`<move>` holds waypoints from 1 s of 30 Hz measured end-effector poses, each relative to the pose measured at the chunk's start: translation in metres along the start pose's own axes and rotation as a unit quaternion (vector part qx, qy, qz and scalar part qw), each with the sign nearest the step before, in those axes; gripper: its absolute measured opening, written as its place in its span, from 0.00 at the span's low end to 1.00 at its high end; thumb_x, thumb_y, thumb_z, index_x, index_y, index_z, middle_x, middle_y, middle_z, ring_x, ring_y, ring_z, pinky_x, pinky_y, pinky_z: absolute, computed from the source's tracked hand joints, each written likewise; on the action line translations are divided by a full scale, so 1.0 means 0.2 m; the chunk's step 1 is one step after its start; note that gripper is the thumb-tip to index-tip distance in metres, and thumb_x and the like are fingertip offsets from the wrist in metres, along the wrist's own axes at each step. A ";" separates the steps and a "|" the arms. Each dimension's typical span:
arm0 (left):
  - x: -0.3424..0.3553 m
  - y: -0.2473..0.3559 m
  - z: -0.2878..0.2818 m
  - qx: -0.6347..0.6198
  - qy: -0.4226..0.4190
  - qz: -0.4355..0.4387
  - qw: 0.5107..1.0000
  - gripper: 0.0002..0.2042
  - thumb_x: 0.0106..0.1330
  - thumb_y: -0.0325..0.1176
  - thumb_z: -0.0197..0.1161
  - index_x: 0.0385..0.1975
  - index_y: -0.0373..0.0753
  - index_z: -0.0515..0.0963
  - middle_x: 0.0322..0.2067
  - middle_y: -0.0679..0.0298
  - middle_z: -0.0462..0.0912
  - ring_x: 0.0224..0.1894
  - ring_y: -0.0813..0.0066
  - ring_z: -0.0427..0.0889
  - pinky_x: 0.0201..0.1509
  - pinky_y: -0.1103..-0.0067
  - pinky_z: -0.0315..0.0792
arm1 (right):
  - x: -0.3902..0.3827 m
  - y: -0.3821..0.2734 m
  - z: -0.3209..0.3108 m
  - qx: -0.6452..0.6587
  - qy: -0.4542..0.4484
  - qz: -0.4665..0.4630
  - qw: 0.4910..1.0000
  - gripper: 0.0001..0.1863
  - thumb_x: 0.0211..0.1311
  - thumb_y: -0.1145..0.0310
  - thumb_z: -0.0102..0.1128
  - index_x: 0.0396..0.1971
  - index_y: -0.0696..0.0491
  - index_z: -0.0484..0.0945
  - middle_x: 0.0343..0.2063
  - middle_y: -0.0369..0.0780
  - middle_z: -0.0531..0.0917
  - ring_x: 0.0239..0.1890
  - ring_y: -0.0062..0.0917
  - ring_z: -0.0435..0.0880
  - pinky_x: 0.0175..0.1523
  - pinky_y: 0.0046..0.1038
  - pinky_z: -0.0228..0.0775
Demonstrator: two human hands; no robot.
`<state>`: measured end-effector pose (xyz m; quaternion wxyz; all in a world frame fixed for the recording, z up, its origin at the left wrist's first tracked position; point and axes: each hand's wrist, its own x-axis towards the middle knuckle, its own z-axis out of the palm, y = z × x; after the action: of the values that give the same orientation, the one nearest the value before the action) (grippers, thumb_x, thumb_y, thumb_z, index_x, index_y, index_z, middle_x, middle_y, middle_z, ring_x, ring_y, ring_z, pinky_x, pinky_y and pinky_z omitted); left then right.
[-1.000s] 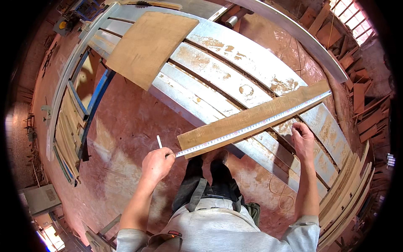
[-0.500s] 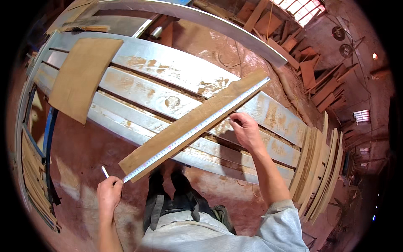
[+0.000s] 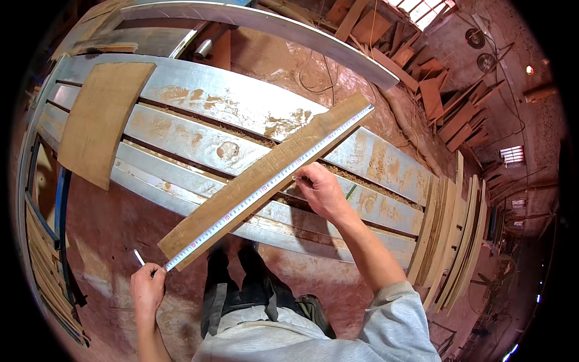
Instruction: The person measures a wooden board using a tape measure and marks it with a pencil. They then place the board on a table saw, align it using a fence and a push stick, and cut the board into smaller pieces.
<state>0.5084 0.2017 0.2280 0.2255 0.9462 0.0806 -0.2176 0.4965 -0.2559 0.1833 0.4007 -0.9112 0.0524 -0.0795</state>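
A long brown wooden board [image 3: 205, 205] lies diagonally across the slatted metal table, its near end jutting past the table edge. Along its right edge stretches a white tape measure [image 3: 256, 198], its far end at the board's far corner. My left hand [image 3: 148, 288] is closed on the tape at the near end; a short white stick [image 3: 139, 257] also pokes up from its fingers. Beside the middle of the tape, my right hand [image 3: 322, 190] is pinched around what looks like a thin green pencil [image 3: 351, 192], its pale tip at the board's edge.
A wide, slightly curved wooden panel [image 3: 105, 123] rests on the table's left part. Several narrow planks [image 3: 440, 229] are stacked at the right end. A long metal rail [image 3: 271, 30] runs behind the table [image 3: 199, 84]. Wood offcuts [image 3: 431, 99] are heaped beyond it.
My right hand has moved left and slightly down along the tape toward my left hand. The green shaft now shows behind it. The whole view has shifted a little.
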 end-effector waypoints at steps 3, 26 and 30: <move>0.00 0.02 -0.01 0.014 -0.003 -0.004 1.000 0.12 0.61 0.38 0.65 0.32 0.34 0.85 0.22 0.49 0.82 0.27 0.56 0.83 0.36 0.65 0.74 | 0.02 0.01 0.01 0.002 0.000 -0.008 1.000 0.04 0.62 0.76 0.62 0.37 0.56 0.80 0.33 0.46 0.82 0.39 0.42 0.82 0.45 0.37 0.75; -0.01 0.04 -0.02 0.016 -0.017 -0.009 1.000 0.11 0.62 0.38 0.64 0.32 0.36 0.85 0.25 0.50 0.84 0.31 0.53 0.85 0.38 0.64 0.75 | 0.04 -0.01 0.02 -0.002 -0.016 0.016 1.000 0.03 0.63 0.76 0.63 0.36 0.57 0.82 0.34 0.46 0.82 0.39 0.39 0.82 0.46 0.34 0.74; 0.00 0.01 -0.02 0.005 -0.026 -0.003 1.000 0.11 0.63 0.38 0.63 0.33 0.36 0.86 0.29 0.49 0.85 0.35 0.50 0.86 0.42 0.64 0.77 | 0.04 0.00 0.03 -0.014 0.006 -0.031 0.999 0.05 0.61 0.79 0.66 0.36 0.58 0.81 0.32 0.44 0.82 0.37 0.36 0.83 0.45 0.32 0.74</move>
<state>0.5101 0.2010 0.2319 0.2225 0.9411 0.0766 -0.2427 0.5055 -0.2533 0.1806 0.3846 -0.9176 0.0280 -0.0964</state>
